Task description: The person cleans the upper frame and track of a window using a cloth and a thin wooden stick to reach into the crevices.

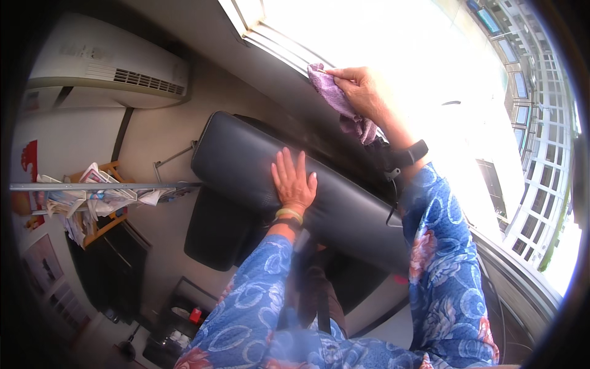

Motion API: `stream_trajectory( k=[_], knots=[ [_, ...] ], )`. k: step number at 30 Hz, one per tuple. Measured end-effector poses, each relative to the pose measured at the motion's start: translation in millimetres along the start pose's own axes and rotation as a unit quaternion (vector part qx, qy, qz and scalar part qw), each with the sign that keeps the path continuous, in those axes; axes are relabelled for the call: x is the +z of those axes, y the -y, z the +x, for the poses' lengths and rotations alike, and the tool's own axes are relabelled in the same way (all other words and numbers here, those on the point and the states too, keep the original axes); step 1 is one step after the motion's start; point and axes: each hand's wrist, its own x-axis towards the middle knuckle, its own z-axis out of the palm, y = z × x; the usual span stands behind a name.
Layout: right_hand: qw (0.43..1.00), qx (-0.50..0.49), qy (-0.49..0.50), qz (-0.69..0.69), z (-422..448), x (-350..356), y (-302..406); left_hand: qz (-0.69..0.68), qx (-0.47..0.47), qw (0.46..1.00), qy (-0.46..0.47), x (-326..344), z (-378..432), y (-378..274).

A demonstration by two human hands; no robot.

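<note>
My left hand [294, 182] rests flat on the padded top of a black leather sofa back [359, 207], its fingers spread and nothing in it. Up by the bright window, my right hand [366, 94] pinches a purple cloth [339, 94] between thumb and fingers. The cloth hangs bunched below the fingertips, beside the window frame [286, 44]. Whether it touches the frame I cannot tell. A dark band [408, 154] circles my right wrist. Strong glare washes out the glass behind that hand.
A wall-mounted air conditioner [110, 64] hangs at upper left. Below it, a metal rail [106, 187] crosses a wooden rack holding papers or cloths. A metal bracket with a thin cable [393, 193] stands near my right forearm. Buildings [539, 170] show outside.
</note>
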Motion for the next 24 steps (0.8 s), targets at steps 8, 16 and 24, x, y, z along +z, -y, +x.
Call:
stream_trajectory(
  k=[8, 16, 24],
  knots=[
    [0.979, -0.036, 0.017, -0.199, 21, 12, 47, -0.015, -0.012, 1.000, 0.020, -9, 8, 9],
    [0.936, -0.130, -0.014, -0.327, 29, 72, 113, -0.040, -0.006, 0.999, 0.028, -15, -25, 48],
    [0.932, -0.174, -0.045, -0.315, 72, 77, 134, -0.039, -0.004, 0.999, 0.033, -20, -22, 19]
  ],
)
